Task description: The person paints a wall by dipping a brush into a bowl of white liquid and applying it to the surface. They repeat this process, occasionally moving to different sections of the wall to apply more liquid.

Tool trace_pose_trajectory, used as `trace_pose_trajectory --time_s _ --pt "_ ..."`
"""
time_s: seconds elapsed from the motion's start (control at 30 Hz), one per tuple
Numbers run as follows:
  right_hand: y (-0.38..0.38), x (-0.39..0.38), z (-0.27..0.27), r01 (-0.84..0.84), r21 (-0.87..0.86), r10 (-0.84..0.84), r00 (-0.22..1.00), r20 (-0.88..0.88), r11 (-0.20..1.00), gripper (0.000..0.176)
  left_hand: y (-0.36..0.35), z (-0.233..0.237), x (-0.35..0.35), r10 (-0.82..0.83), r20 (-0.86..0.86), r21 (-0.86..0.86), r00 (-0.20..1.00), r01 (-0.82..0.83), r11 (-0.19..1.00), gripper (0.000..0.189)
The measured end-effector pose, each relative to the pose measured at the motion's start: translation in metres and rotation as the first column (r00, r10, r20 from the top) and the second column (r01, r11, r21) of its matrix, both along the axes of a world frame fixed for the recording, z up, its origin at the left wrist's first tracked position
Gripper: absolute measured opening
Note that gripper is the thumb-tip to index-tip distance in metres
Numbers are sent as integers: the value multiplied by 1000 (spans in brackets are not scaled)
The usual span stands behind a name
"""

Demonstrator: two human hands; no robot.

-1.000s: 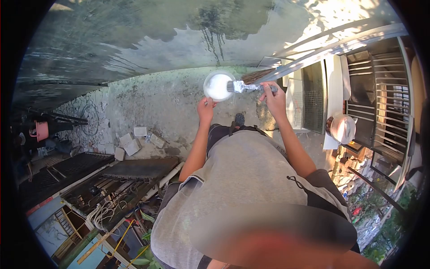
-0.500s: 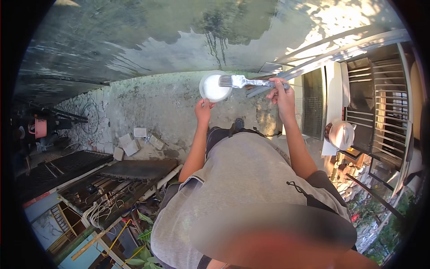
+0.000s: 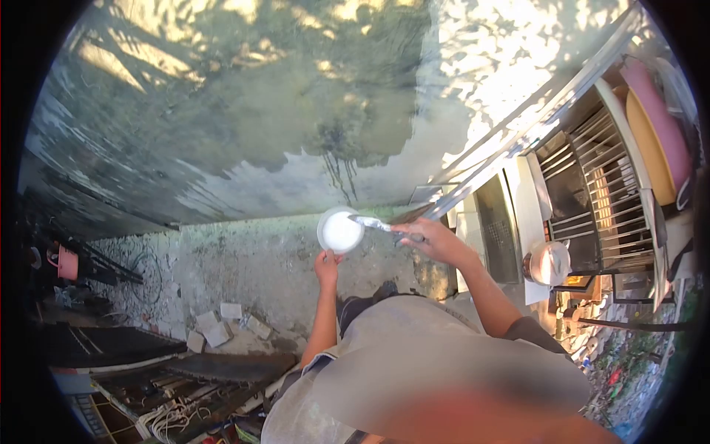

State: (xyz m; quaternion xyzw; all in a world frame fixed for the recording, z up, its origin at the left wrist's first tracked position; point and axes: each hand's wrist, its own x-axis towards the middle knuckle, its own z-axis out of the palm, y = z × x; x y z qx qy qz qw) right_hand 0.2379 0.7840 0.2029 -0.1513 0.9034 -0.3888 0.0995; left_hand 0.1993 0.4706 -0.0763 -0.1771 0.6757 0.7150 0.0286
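Note:
My left hand holds a round clear container of white paint by its lower rim, raised in front of me. My right hand grips the handle of a flat paintbrush, whose bristles rest at the container's right edge. Behind both stands a stained grey-green wall with tree shadows and dark drip marks on it.
Concrete ground lies below, with loose paving blocks to the left. A metal ladder or rail slants up at the right beside a barred gate and a metal pot. Dark grilles and cables lie at lower left.
The view has tilted upward, showing more wall. The brush has drawn back from across the container to its right edge, and both hands sit lower in the picture.

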Motion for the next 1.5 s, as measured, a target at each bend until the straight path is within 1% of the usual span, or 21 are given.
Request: trace_pose_trajectory --time_s 0.2,0.37,0.53,0.57,0.6,0.67,0.7,0.73,0.77,0.8,0.83,0.87,0.9,0.93,0.97,1.03,1.17,1.23,1.3,1.37,1.5 --pt "21 -25 47 -255 143 283 928 -242 956 34 -7 -11 -3 27 1 29 1000 -27 999 23" --pt "61 -50 155 -105 102 140 883 -449 989 28 -14 -6 -2 89 -15 100 996 -88 991 21" --pt "102 -85 303 -13 10 14 403 -915 1000 28 -23 -13 1 100 -44 69 994 -96 993 20" --pt "102 -85 341 285 161 95 230 -969 945 27 -25 -13 4 117 -35 68 993 -114 991 19" --pt "112 -99 366 145 37 12 174 -985 989 26 -29 -15 6 114 -39 69 993 -111 991 19" --pt "136 -125 418 330 -70 -74 -1 -997 941 25 -35 -21 6 93 -36 37 995 -91 995 19" --pt "133 -137 454 153 47 80 -222 -972 987 28 -36 -21 6 94 -43 43 995 -92 995 19" --pt "119 -128 477 236 -103 -99 -28 -995 966 20 -36 -18 9 106 -43 43 993 -104 994 19" --pt "130 -152 501 240 -3 80 -334 -939 971 19 -37 -18 11 118 -41 41 992 -116 992 20" --pt "134 -160 524 482 -26 173 -365 -915 876 20 -38 -19 11 117 -40 39 992 -115 993 19" --pt "134 -168 536 481 -26 175 -367 -913 876 20 -39 -19 13 117 -43 41 992 -115 993 19" --pt "131 -176 546 726 -178 466 -588 -661 664 21 -41 -22 14 114 -28 17 993 -113 993 19" --pt "130 -181 554 796 -433 752 -575 -323 423 22 -42 -26 13 112 -14 -6 994 -112 994 20" --pt "130 -182 562 792 -437 751 -579 -317 426 22 -42 -29 12 115 -20 -3 993 -115 993 20" --pt "130 -183 570 786 -193 632 -594 -498 587 23 -42 -32 13 135 -16 5 991 -135 991 20" --pt "128 -188 581 473 224 432 -396 -810 852 24 -42 -37 13 165 -12 19 986 -164 986 20" --pt "126 -202 573 390 203 317 -253 -914 898 23 -41 -40 19 174 22 43 985 -175 984 20" --pt "126 -202 550 498 422 579 -215 -786 758 21 -41 -40 17 166 7 56 986 -166 985 19" --pt "118 -197 516 526 369 478 -84 -874 766 19 -40 -36 15 153 28 65 988 -154 986 18" --pt "133 -202 490 361 562 597 19 -802 744 25 -36 -40 10 167 26 74 986 -168 983 18" --pt "111 -156 385 222 602 528 316 -788 767 25 -35 -40 10 156 16 39 988 -156 987 20"
